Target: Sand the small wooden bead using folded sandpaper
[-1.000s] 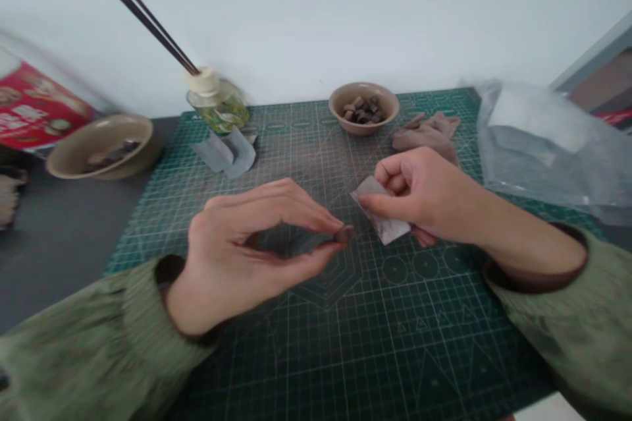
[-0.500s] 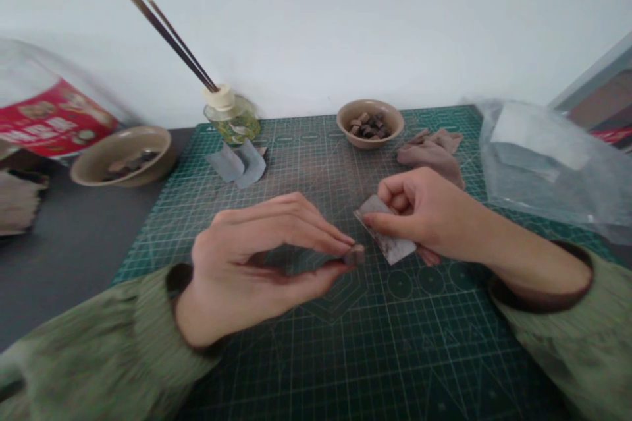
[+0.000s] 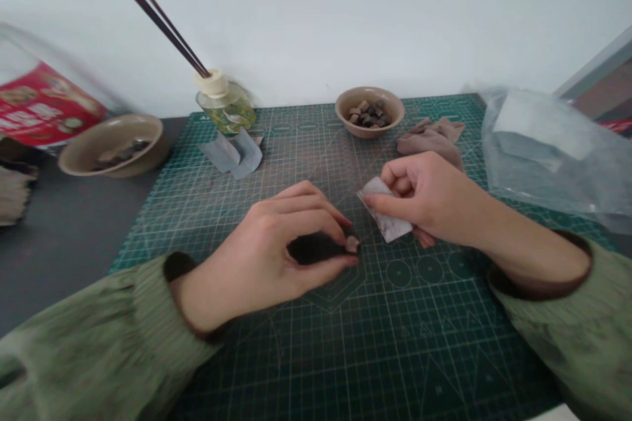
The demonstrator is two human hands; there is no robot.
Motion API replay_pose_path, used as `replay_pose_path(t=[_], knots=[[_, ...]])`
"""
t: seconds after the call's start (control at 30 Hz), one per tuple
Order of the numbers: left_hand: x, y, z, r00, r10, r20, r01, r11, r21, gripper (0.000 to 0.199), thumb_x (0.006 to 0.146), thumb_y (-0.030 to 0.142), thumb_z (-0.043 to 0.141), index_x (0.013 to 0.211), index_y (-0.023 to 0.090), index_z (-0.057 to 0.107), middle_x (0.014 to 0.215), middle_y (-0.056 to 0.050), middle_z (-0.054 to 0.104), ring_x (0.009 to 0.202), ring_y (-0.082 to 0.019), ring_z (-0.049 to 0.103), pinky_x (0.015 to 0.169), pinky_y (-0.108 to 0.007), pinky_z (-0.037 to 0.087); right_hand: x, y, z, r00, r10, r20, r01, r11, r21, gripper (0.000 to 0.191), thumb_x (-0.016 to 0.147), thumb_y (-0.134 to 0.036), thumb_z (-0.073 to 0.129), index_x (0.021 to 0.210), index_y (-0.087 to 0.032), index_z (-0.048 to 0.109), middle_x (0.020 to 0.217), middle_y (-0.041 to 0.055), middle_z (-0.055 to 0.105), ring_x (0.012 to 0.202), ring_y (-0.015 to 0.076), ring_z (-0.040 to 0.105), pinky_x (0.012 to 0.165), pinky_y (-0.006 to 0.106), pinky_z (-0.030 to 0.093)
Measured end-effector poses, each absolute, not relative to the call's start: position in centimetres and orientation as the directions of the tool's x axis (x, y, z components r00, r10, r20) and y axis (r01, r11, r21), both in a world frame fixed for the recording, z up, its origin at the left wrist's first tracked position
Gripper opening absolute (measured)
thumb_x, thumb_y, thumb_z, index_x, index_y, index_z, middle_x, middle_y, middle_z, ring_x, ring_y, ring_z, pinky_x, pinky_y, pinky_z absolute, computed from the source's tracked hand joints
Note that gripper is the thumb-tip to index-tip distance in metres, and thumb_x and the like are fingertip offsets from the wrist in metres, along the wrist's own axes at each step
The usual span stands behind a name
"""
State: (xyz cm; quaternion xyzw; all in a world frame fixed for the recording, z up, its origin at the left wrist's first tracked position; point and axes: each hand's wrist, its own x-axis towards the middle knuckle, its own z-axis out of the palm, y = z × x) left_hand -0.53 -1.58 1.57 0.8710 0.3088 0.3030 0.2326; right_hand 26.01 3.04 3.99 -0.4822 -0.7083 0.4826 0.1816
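Between the thumb and fingertips of my left hand (image 3: 284, 243) is a small brown wooden-looking piece (image 3: 352, 244), held above the cutting mat. My right hand (image 3: 427, 200) pinches a worn grey piece of sandpaper (image 3: 388, 210) between thumb and bent fingers. A short gap separates the sandpaper from the wooden piece. Behind the hands, a tan bowl (image 3: 340, 111) contains several similar small brown pieces (image 3: 368, 114). A crumpled brownish cloth or glove (image 3: 434, 136) lies just beyond my right hand.
The green cutting mat (image 3: 316, 368) covers the dark table. Curled grey sheets (image 3: 232, 154) lie near a reed diffuser (image 3: 224, 101). At left are another bowl (image 3: 74, 161) with small pieces and a red package (image 3: 47, 105). A clear plastic bag (image 3: 548, 151) lies at right.
My left fingers have shifted their grip and the wooden piece is turned differently. My right hand keeps the sandpaper in much the same place. The camera view has tilted slightly.
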Motion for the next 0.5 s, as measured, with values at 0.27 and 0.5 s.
replay_pose_path(t=[0.27,0.5], knots=[[-0.33,-2.30,1.35,0.646,0.707,0.286,0.474,-0.666,0.576,0.019,0.110,0.023,0.077,0.126,0.027,0.087,0.124,-0.005,0.079,0.116,-0.020,0.074,0.099,-0.034,0.062,26.00,3.11,3.83,-0.475,0.862,-0.177,0.480,0.086,-0.873,0.042,0.095,-0.026,0.084,0.072,-0.025,0.049,0.048,-0.0061,0.065,0.030,0.0082,0.055,0.031,0.015,0.027],[-0.14,-2.55,0.97,0.424,0.892,0.154,0.551,-0.389,0.739,0.010,0.097,0.023,0.086,0.105,0.028,0.082,0.094,0.006,0.082,0.080,-0.012,0.072,0.074,-0.028,0.055,25.89,2.80,4.33,-0.512,0.828,-0.229,0.433,0.018,-0.901,0.042,0.094,-0.021,0.086,0.070,-0.024,0.051,0.048,-0.0076,0.064,0.030,0.0079,0.055,0.029,0.016,0.029]])
